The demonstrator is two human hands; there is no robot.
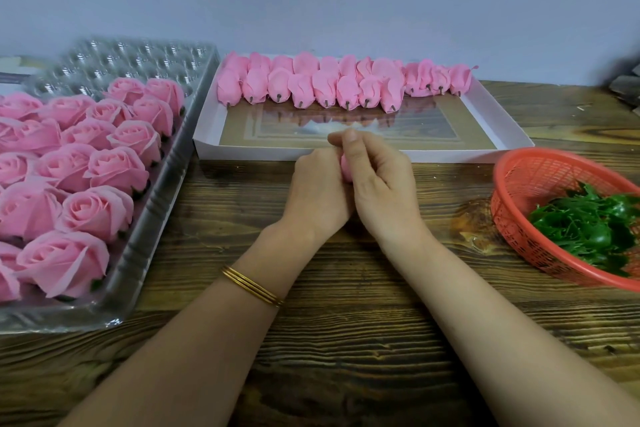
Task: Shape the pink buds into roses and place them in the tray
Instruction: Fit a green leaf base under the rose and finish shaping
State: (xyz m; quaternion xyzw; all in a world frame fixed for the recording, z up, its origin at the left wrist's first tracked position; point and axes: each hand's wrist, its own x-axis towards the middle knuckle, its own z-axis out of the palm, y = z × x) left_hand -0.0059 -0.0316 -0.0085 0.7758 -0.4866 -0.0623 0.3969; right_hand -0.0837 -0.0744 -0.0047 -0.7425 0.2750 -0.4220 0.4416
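My left hand (317,189) and my right hand (375,180) are pressed together at the table's middle, both closed around one pink bud (346,168); only a sliver of it shows between the fingers. Beyond my hands lies a shallow white box (207,139) with two rows of unshaped pink buds (311,85) along its far side, stems pointing toward me. At the left sits a clear plastic tray (145,218) with cup-shaped pockets, filled with several finished pink roses (98,211); its far pockets hold nothing.
A red plastic basket (512,191) with green leaf calyxes (588,229) sits at the right edge. The table is dark wood (346,340). A pale wall runs behind the box. A dark object (627,87) shows at the far right.
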